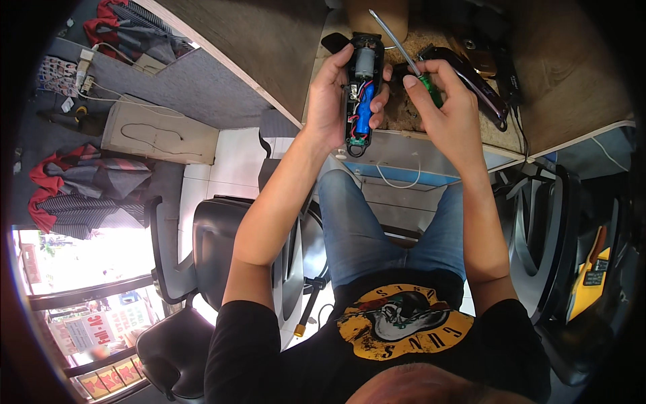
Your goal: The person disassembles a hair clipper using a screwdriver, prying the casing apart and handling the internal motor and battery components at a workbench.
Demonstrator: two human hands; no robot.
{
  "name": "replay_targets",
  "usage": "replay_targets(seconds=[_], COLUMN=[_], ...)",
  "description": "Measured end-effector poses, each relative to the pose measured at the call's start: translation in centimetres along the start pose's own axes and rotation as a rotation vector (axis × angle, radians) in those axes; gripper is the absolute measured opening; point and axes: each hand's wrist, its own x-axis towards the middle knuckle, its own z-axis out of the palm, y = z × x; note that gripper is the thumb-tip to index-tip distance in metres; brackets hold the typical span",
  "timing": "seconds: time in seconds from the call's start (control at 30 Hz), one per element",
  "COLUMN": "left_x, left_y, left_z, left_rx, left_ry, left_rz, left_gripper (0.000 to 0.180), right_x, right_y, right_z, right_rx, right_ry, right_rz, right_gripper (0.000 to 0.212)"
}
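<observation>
My left hand (328,101) grips an opened hair clipper (364,111) upright, its thumb on one side and fingers curled round the other. The casing is off on the side facing me, showing a silver motor (365,62) near the top, a blue battery cell below and thin coloured wires. Close by on the right, my right hand (454,101) holds a screwdriver (433,93) by its green handle between thumb and fingers. Its metal shaft slants up and left, with the tip above the clipper and apart from it.
A dark maroon hair clipper (468,81) and a gold-coloured one (479,62) lie on the worn work surface, with a cord hanging off its edge. Black chairs (229,236) flank me. Farther left are red and grey cloths (87,185) and a wooden board (161,131).
</observation>
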Motion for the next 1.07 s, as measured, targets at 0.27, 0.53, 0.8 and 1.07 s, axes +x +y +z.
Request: replay_targets(seconds=[0.27, 0.53, 0.8, 1.07], left_x=[0.0, 0.1, 0.4, 0.3], left_y=[-0.5, -0.9, -0.7, -0.8], left_z=[-0.2, -0.3, 0.4, -0.1], left_rx=[0.012, 0.067, 0.268, 0.237], left_ry=[-0.022, 0.018, 0.079, 0.066], left_rz=[0.027, 0.039, 0.041, -0.019], left_gripper=[0.054, 0.053, 0.026, 0.029], right_x=[0.0, -3.3, -12.1, -13.4], right_y=[0.3, -1.3, -0.1, 0.7], right_z=[-2.0, -5.5, -7.3, -7.3], right_rx=[0.336, 0.433, 0.483, 0.573], right_ry=[0.006, -0.135, -0.219, -0.084], right_rz=[0.008, 0.057, 0.331, 0.266], right_gripper=[0.028, 0.023, 0.037, 0.040])
